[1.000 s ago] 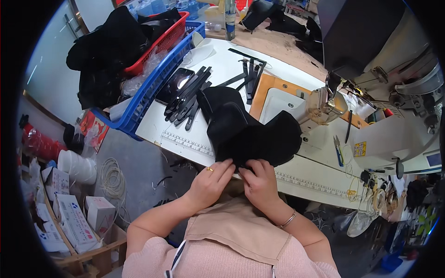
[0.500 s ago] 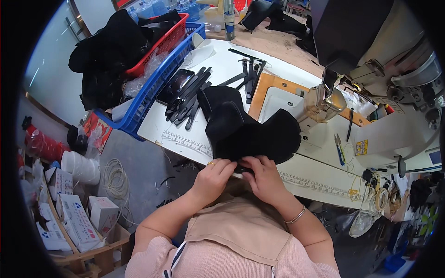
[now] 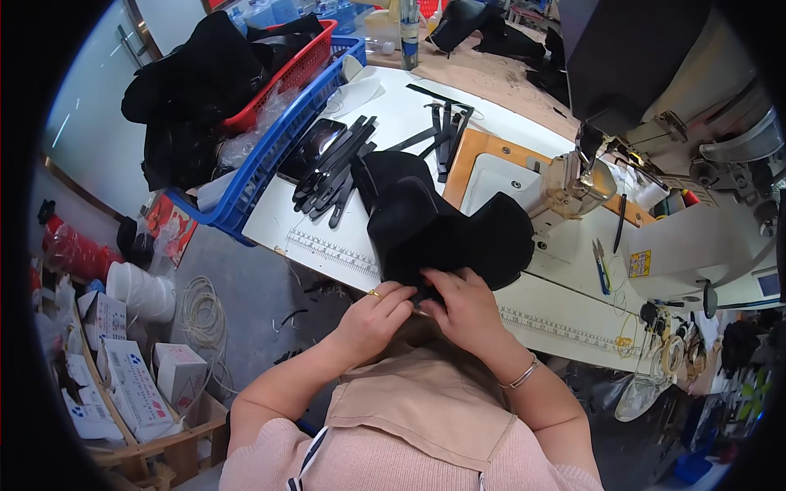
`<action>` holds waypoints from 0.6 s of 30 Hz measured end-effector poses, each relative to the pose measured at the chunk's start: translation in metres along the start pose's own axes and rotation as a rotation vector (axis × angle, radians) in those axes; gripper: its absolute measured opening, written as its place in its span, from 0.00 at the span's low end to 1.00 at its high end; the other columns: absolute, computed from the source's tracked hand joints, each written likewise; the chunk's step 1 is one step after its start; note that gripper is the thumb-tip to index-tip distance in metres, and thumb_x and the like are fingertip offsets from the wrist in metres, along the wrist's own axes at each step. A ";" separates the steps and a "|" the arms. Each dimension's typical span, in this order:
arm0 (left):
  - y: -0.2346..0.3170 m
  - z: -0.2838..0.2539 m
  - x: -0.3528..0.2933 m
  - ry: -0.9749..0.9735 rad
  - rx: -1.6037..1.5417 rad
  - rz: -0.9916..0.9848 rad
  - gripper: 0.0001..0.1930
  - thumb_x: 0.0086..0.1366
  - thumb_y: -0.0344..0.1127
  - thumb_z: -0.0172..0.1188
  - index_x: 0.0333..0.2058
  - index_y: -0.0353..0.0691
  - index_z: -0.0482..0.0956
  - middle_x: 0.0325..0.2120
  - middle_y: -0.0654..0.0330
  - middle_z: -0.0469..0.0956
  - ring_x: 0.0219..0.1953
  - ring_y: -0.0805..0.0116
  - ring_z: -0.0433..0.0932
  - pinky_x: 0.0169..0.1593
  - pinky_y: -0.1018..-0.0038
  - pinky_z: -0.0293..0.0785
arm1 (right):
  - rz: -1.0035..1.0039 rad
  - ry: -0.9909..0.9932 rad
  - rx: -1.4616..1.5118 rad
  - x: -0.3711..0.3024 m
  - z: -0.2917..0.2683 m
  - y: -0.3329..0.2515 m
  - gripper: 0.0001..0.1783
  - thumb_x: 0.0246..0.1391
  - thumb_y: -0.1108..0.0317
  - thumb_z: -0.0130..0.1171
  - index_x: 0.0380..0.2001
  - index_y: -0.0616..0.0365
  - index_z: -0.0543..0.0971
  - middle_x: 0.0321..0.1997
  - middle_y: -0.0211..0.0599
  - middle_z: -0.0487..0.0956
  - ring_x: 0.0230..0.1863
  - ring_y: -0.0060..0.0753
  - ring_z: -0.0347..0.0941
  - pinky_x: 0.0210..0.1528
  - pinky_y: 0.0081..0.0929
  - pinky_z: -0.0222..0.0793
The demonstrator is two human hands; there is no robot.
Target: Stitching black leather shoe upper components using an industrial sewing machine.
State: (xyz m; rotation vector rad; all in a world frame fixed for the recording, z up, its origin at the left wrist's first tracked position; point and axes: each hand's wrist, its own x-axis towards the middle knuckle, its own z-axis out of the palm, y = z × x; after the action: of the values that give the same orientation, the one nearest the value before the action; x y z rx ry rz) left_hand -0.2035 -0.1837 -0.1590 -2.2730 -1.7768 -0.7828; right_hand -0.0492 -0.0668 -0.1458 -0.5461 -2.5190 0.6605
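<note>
Head view: black fabric (image 3: pixel 458 241) is pinched at its near edge by left hand (image 3: pixel 377 321) and right hand (image 3: pixel 468 309), close together; edge handling seems in hand, steady pinching likely called for.

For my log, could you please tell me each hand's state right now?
Left hand: closed, holding the black fabric piece.
Right hand: closed, holding the same piece.

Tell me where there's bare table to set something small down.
Bare white tabletop shows between the black fabric piece and the blue-handled snips, beyond the ruler marks. A smaller patch lies between the blue basket and the black strips. It's crowded where the phone and strips lie together, beside the piece.
</note>
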 end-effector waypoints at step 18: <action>0.001 -0.003 0.000 -0.013 -0.007 -0.020 0.10 0.52 0.29 0.52 0.35 0.35 0.73 0.39 0.55 0.75 0.44 0.61 0.74 0.46 0.73 0.74 | -0.139 0.098 0.001 -0.015 0.012 -0.003 0.22 0.42 0.76 0.61 0.45 0.62 0.74 0.38 0.40 0.78 0.39 0.40 0.74 0.41 0.31 0.71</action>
State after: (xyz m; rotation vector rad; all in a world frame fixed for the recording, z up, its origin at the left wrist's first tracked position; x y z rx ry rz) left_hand -0.2036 -0.1848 -0.1566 -2.2735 -1.8075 -0.7810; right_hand -0.0440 -0.0805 -0.1584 -0.3890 -2.4391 0.5691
